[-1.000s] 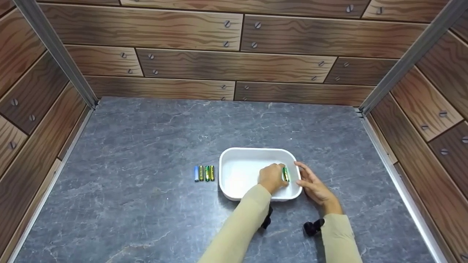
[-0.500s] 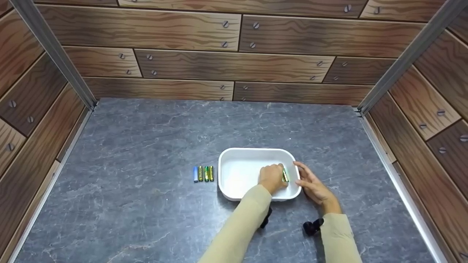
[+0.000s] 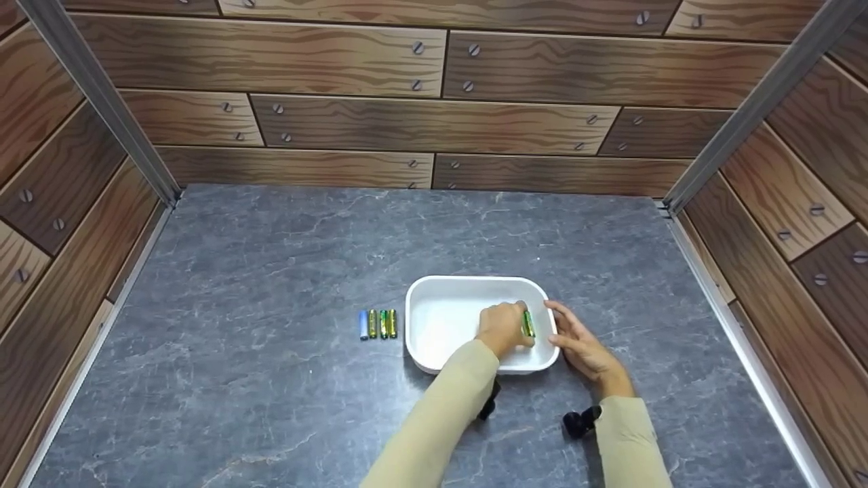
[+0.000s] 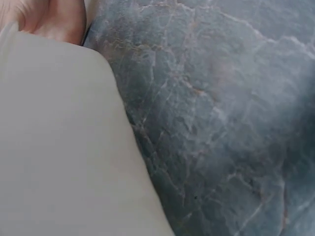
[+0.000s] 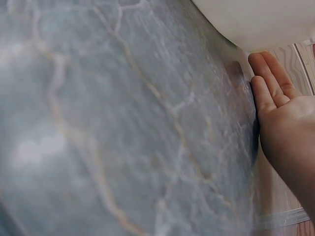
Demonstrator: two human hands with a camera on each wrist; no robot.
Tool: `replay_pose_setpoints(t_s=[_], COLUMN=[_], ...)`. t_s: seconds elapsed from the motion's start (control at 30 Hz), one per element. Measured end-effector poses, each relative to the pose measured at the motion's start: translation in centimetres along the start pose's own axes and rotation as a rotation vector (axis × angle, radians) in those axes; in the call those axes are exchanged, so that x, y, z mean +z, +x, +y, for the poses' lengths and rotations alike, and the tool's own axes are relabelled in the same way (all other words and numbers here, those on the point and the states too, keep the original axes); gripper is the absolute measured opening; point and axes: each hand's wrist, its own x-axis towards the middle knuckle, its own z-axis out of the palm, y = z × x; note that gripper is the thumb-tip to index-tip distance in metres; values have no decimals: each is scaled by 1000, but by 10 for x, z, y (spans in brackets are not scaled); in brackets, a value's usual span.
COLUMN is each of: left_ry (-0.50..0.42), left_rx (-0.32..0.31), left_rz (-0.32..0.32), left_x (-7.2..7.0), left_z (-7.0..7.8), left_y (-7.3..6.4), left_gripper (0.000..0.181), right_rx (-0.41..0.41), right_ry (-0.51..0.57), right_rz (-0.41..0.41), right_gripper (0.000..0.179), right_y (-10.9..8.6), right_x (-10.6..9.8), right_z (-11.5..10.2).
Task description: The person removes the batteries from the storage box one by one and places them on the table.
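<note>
A white rectangular tub point(image 3: 441, 332) with rounded corners stands on the table in the head view. My left hand point(image 3: 500, 327) reaches inside it near the right end. Its curled fingers and thumb pinch a green-and-gold battery point(image 3: 528, 324) by its two ends. At the tub's right end my right hand point(image 3: 588, 349) touches the wall and rim with fingers and thumb spread. In the right wrist view, straight fingers of the right hand point(image 5: 290, 118) lie against the outside of the tub point(image 5: 266, 22). The left wrist view shows mostly sleeve point(image 4: 69, 137) and part of the left hand point(image 4: 51, 19).
Left of the tub, a short row of batteries lies side by side: a blue one point(image 3: 363, 325) and several gold and green ones point(image 3: 384, 324). The grey marbled table point(image 3: 271, 257) is enclosed by wood-pattern walls point(image 3: 339, 125) with metal corner posts point(image 3: 746, 108).
My left hand shifts slightly at the battery, which shows more fully now than half a second ago. The right hand stays at the tub's end.
</note>
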Motion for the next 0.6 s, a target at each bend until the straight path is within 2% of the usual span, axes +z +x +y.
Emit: replay_pose_setpoints(t_s=[0.17,0.4,0.6], left_ry=[-12,-43,-84], left_rx=[1,10,52], left_rz=[5,-23,16], left_x=[-6,-17,-25], left_z=[-1,-6,-14], left_y=[-1,-2,-5], left_gripper=[52,57,57], right_rx=[-11,-24,-32], right_ry=[7,26,4], right_rz=[-16,-34,-39], right_gripper=[57,57,57], right_y=[1,1,1], right_x=[0,0,0], right_z=[1,0,0])
